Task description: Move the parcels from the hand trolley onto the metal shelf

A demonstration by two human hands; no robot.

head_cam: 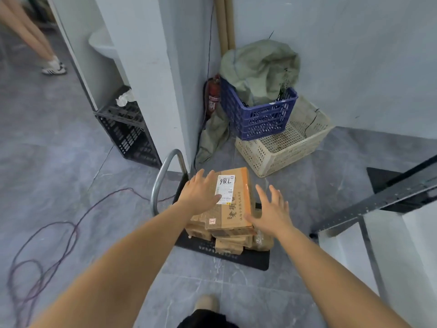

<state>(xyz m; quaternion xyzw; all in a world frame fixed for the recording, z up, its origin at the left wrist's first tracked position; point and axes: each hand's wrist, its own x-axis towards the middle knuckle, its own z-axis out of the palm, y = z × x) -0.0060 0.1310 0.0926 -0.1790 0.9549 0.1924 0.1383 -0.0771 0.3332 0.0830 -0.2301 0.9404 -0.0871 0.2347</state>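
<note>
Fingers [206, 177] splayed — left hand [199, 196] over parcel [234, 210]

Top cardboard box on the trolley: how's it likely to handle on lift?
Top box looks rigid: flat faces, crisp edges; probably won't sag. Left hand and right hand spread wide, so likely a two-hand lift. Smaller boxes beneath may shift.

Grey tiled floor [59, 150] (pale walls [354, 55])

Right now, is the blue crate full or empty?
Full: a grey-green sack is stuffed into the blue crate and bulges well above its rim.
</note>
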